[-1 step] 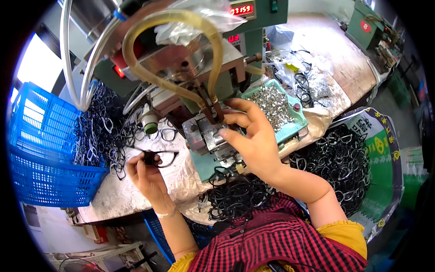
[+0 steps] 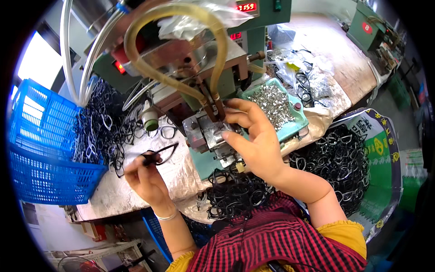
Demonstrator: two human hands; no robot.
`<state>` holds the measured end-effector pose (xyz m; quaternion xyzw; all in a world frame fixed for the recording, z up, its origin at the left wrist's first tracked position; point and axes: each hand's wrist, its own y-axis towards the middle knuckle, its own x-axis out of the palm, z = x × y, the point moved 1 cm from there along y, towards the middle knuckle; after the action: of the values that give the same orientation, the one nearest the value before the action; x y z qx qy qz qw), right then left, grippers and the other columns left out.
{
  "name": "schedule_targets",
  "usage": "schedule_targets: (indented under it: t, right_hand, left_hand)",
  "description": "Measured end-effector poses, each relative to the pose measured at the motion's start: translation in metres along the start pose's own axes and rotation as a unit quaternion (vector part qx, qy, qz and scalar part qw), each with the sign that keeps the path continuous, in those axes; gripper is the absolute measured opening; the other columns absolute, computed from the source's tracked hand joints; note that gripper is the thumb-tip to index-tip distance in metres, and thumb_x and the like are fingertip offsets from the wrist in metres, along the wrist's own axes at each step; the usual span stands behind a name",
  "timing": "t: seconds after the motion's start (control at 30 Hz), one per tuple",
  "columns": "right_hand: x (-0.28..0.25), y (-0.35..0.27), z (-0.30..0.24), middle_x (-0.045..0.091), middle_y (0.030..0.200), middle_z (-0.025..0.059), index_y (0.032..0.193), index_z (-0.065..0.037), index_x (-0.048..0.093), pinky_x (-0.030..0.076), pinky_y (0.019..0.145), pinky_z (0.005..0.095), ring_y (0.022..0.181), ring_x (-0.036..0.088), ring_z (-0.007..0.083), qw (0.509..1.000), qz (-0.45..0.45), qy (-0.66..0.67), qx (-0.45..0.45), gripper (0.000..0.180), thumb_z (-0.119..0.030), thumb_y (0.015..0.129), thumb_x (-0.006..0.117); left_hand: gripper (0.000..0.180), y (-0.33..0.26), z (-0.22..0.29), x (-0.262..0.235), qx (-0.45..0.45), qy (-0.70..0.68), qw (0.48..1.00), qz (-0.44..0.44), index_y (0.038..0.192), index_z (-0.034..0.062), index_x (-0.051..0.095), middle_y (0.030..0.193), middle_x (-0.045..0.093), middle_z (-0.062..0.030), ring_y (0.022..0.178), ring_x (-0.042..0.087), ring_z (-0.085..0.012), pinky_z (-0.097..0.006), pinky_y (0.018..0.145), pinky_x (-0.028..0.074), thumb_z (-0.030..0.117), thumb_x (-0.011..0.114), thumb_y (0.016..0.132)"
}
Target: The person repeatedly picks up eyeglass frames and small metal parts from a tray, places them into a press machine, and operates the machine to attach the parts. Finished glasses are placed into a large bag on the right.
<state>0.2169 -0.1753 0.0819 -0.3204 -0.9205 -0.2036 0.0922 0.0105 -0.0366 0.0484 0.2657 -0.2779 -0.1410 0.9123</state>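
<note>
Pinched in my left hand [image 2: 147,181] is a black eyeglass frame [image 2: 168,153], held above the table with one rim extending to the right. Dark pieces lie between the fingertips, partly covered by them. My right hand [image 2: 258,140] reaches over the metal fixture [image 2: 210,132] of a bench machine. Its thumb rests at the fixture's near side while the fingers curl beside the two brown prongs [image 2: 213,109]; a gap shows between thumb and fingers, and I see nothing held there. A turquoise tray [image 2: 294,120] of small metal parts [image 2: 272,104] lies right of this hand.
Black frames are heaped by the blue basket [image 2: 50,177] at left. Another pile of frames [image 2: 238,192] lies before the machine, and a large green-and-white sack [image 2: 376,167] at right holds more. A yellowish hose [image 2: 131,45] loops above the fixture.
My left hand has shifted slightly left and down, and the eyeglass frame in it has turned, its rim now looking narrower and angled upward. My right hand stays at the fixture.
</note>
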Motion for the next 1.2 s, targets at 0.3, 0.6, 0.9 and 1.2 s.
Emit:
schedule_targets:
  t: [0.3,0.6,0.9,1.2]
  right_hand:
    - [-0.122,0.031,0.059,0.058,0.13,0.0229,0.103,-0.009,0.072,0.039,0.11,0.0478,0.133,0.045,0.0409,0.753,0.032,-0.652,-0.076,0.027,-0.018,0.078,0.075]
    - [-0.138,0.031,0.071,0.07,0.109,0.0146,0.086,-0.007,0.073,0.05,0.095,0.043,0.11,0.063,0.0347,0.776,0.059,-0.598,-0.191,0.013,-0.008,0.074,0.075]
    - [-0.131,0.034,0.062,0.073,0.097,0.0136,0.096,-0.003,0.074,0.052,0.084,0.0334,0.092,0.069,0.0264,0.858,0.112,-0.473,-0.167,0.013,-0.005,0.084,0.07]
    - [-0.116,0.036,0.068,0.074,0.09,0.009,0.093,-0.003,0.075,0.051,0.08,0.0301,0.086,0.069,0.0207,0.926,0.132,-0.346,-0.078,0.012,-0.008,0.083,0.072]
  left_hand:
    - [0.019,-0.016,0.015,0.082,0.244,0.254,0.819,-0.453,0.094,0.0047,0.071,0.101,0.075,-0.0137,0.086,0.071,-0.0308,-0.053,0.099,0.048,0.007,0.067,0.076]
    - [0.02,-0.018,0.019,0.082,0.185,0.29,0.831,-0.437,0.092,0.01,0.075,0.104,0.074,-0.0059,0.091,0.069,-0.0252,-0.049,0.093,0.051,0.008,0.073,0.072]
    - [0.027,0.0,0.135,0.144,0.273,0.352,0.667,-0.598,0.101,0.0078,0.07,0.109,0.071,-0.0109,0.097,0.067,-0.0276,-0.048,0.094,0.051,0.012,0.073,0.075]
    - [0.039,0.006,0.12,0.15,0.301,0.369,0.631,-0.612,0.112,0.0046,0.063,0.113,0.068,-0.0154,0.101,0.065,-0.0311,-0.047,0.095,0.05,0.019,0.073,0.078]
